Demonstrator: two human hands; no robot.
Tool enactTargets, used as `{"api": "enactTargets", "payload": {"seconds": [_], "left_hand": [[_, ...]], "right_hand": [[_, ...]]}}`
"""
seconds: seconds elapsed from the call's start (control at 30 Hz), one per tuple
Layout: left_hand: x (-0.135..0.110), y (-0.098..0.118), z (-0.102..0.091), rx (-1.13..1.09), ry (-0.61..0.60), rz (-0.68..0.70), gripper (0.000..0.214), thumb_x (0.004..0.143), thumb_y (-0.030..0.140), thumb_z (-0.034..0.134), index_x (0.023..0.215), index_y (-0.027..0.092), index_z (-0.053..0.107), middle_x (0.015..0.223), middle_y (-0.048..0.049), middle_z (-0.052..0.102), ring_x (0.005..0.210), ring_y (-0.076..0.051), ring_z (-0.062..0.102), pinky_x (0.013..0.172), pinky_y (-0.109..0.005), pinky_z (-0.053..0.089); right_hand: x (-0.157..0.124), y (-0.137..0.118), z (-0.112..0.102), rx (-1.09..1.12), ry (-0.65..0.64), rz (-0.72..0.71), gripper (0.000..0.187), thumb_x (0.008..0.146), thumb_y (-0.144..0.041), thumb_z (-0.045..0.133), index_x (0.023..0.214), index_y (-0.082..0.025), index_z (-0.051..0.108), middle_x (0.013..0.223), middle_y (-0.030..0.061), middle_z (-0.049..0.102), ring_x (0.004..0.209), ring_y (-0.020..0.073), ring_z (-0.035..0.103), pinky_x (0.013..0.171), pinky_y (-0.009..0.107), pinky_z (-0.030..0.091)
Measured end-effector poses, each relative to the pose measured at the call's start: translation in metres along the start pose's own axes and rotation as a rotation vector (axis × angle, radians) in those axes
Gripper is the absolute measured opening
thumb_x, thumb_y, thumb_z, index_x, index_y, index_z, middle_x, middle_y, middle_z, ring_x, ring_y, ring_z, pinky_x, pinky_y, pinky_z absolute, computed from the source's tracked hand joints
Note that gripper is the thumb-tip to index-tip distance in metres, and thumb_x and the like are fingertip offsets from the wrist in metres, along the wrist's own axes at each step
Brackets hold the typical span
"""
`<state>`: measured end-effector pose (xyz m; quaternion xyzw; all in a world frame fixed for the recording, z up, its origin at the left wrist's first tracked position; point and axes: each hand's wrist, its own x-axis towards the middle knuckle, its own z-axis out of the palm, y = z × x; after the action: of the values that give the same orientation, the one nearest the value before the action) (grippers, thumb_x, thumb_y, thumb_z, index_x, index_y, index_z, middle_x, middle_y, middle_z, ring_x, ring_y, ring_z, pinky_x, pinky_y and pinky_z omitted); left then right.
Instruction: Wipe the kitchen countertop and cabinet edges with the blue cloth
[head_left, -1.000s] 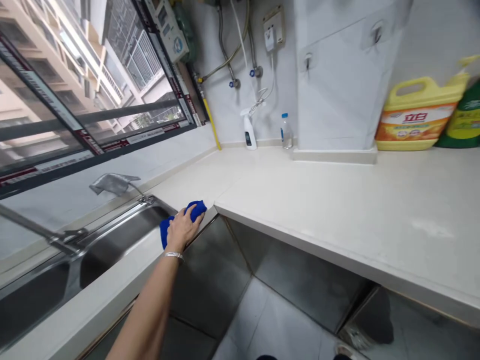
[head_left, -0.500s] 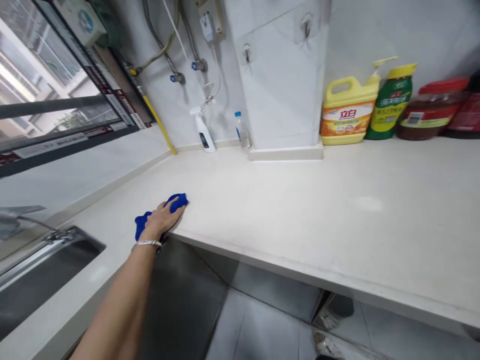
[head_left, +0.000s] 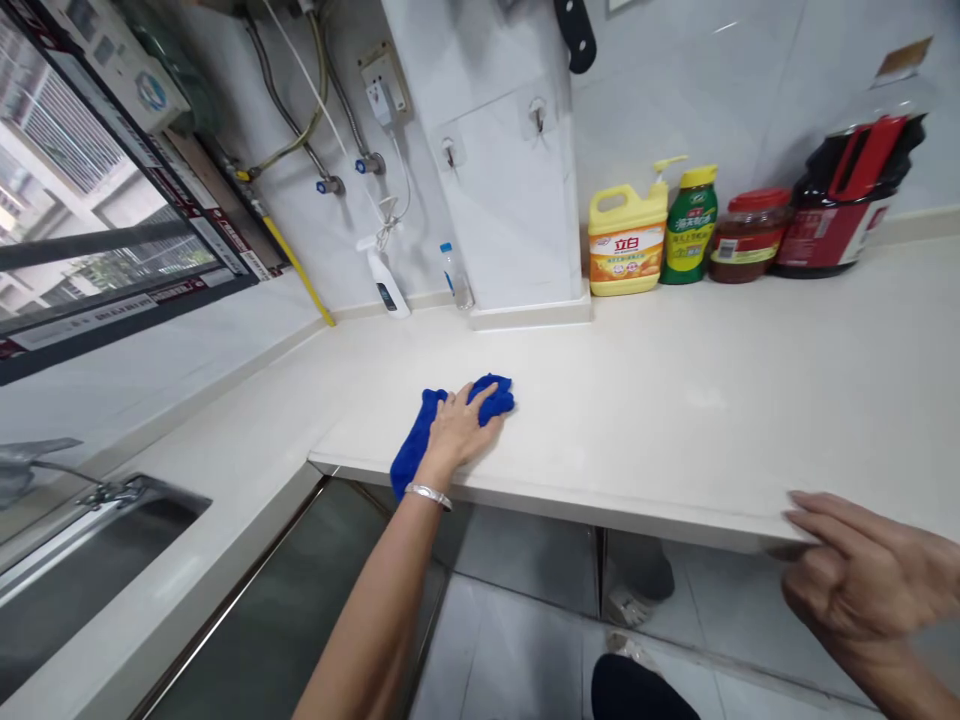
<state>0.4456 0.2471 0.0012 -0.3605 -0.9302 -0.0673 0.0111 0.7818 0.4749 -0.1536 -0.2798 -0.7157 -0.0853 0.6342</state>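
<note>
My left hand (head_left: 463, 430) presses down on a blue cloth (head_left: 411, 455), its fingers spread over it near the counter's front edge. Part of the cloth bunches up ahead of the fingertips, and the rest hangs to the left by the wrist. A silver bracelet (head_left: 429, 496) circles that wrist. At the right, my right hand (head_left: 874, 570) is by the front edge of the white counter (head_left: 637, 430). Two of its fingers stretch out while the others curl, and nothing shows in it.
Along the wall stand a yellow detergent jug (head_left: 626, 245), a green bottle (head_left: 690, 228), a red-lidded jar (head_left: 748, 240) and a large dark bottle (head_left: 840, 200). A white spray bottle (head_left: 388, 285) and a clear bottle (head_left: 456, 278) stand near the pillar. A sink (head_left: 112, 570) is at left.
My left hand has slid to the right along the counter with the blue cloth. My right hand has come into view at the right, and the view has shifted toward the right.
</note>
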Motion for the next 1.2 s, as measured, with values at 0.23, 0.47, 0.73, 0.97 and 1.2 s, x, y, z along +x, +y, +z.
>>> {"api": "enactTargets", "payload": {"seconds": [0.23, 0.47, 0.73, 0.97, 1.2], "left_hand": [[-0.041, 0.095, 0.012, -0.080, -0.038, 0.167, 0.064, 0.094, 0.057, 0.053, 0.156, 0.042, 0.040, 0.169, -0.0042, 0.032, 0.155, -0.041, 0.028, 0.132, -0.058, 0.019], [-0.075, 0.166, 0.033, -0.252, -0.053, 0.344, 0.067, 0.091, 0.056, 0.058, 0.154, 0.044, 0.041, 0.169, -0.0032, 0.031, 0.158, -0.040, 0.020, 0.133, -0.058, 0.013], [-0.087, 0.160, 0.030, -0.320, -0.048, 0.378, 0.060, 0.093, 0.059, 0.057, 0.150, 0.041, 0.049, 0.165, -0.0058, 0.038, 0.156, -0.029, 0.030, 0.134, -0.047, 0.014], [-0.087, 0.079, 0.014, -0.241, 0.011, 0.245, 0.057, 0.095, 0.054, 0.057, 0.150, 0.042, 0.048, 0.161, -0.0051, 0.044, 0.152, -0.023, 0.038, 0.133, -0.046, 0.018], [-0.082, -0.031, 0.000, -0.185, 0.092, -0.065, 0.058, 0.095, 0.051, 0.054, 0.151, 0.038, 0.048, 0.162, -0.0075, 0.043, 0.151, -0.029, 0.039, 0.129, -0.050, 0.028]], "right_hand": [[0.017, -0.019, -0.009, 0.074, 0.074, -0.192, 0.022, 0.082, -0.004, 0.054, 0.084, -0.020, 0.070, 0.083, -0.0005, 0.079, 0.073, 0.0177, 0.068, 0.080, 0.036, 0.039], [0.014, -0.012, -0.011, 0.055, 0.046, -0.247, 0.020, 0.085, -0.007, 0.054, 0.093, -0.019, 0.069, 0.091, 0.0030, 0.078, 0.077, 0.0191, 0.070, 0.083, 0.036, 0.042], [0.012, 0.005, -0.027, 0.022, -0.100, -0.399, 0.042, 0.084, -0.016, 0.048, 0.121, -0.016, 0.066, 0.102, 0.0104, 0.076, 0.090, 0.0259, 0.071, 0.089, 0.040, 0.050], [0.011, -0.005, -0.034, 0.067, -0.116, -0.326, 0.053, 0.079, -0.018, 0.047, 0.129, -0.017, 0.066, 0.105, 0.0105, 0.075, 0.100, 0.0287, 0.071, 0.099, 0.047, 0.053], [0.003, -0.003, -0.032, 0.029, -0.070, -0.316, 0.059, 0.078, -0.010, 0.056, 0.136, -0.018, 0.064, 0.105, 0.0107, 0.077, 0.101, 0.0322, 0.073, 0.098, 0.048, 0.051]]}}
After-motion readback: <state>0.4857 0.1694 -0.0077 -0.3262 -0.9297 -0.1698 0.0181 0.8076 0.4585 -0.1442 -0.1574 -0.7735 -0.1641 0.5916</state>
